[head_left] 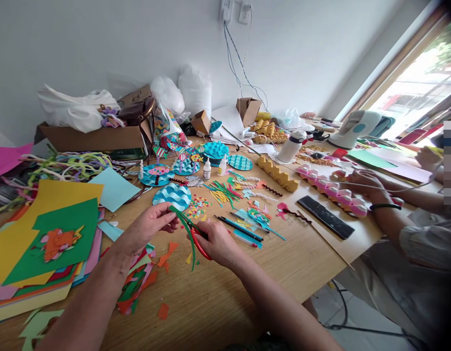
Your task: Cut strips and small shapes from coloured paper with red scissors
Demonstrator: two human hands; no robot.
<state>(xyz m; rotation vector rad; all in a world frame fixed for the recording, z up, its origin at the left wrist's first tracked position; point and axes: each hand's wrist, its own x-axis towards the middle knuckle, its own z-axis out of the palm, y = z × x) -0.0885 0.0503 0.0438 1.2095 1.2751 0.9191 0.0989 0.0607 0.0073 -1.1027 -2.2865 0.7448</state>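
My left hand (pixel 158 223) pinches the upper end of a green paper strip (pixel 193 254), fingers closed together. Red-handled scissors (pixel 199 245) are gripped in my right hand (pixel 220 242), their blades pointing up and left along the strip. The strip's lower end dangles beside the scissors, over the table. Just behind the hands lies a pile of small colored paper bits (pixel 197 207). A blue wavy paper disc (pixel 172 196) lies flat beyond my left hand. Colored paper scraps (pixel 140 280) are heaped under my left forearm.
Stacked colored paper (pixel 68 234) covers the left side. Pens (pixel 240 229), a black phone-like slab (pixel 325 217) and a thin wooden stick (pixel 335 251) lie to the right. Glue bottles (pixel 207 169) stand mid-table. At the right, another person's hands (pixel 364 185) are near a pink egg-carton strip (pixel 331 190).
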